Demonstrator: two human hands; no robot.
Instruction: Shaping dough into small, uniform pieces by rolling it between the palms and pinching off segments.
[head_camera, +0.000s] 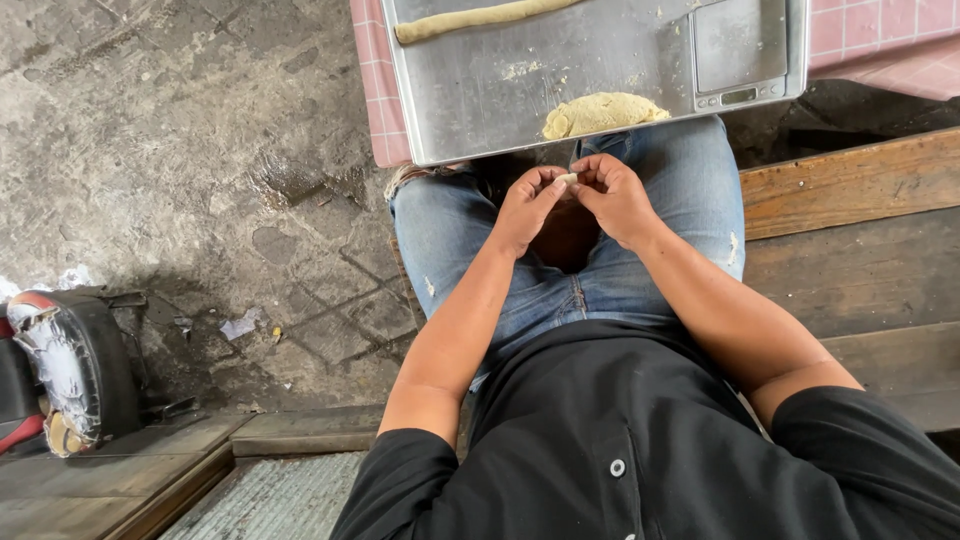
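Observation:
My left hand (528, 205) and my right hand (612, 195) meet over my lap, above my blue jeans. Together their fingertips pinch a small pale piece of dough (566, 179). Just beyond my hands, a flattened lump of yellowish dough (600, 113) lies at the near edge of a metal tray (480, 90). A long rolled rope of dough (480, 18) lies across the tray's far left part. A small digital scale (738, 50) sits on the tray's right side.
The tray rests on a pink checked cloth (372, 80). A wooden bench (860, 230) runs to my right. Cracked concrete floor (180, 150) spreads to the left, with a worn black and red bag (60, 365) at the far left.

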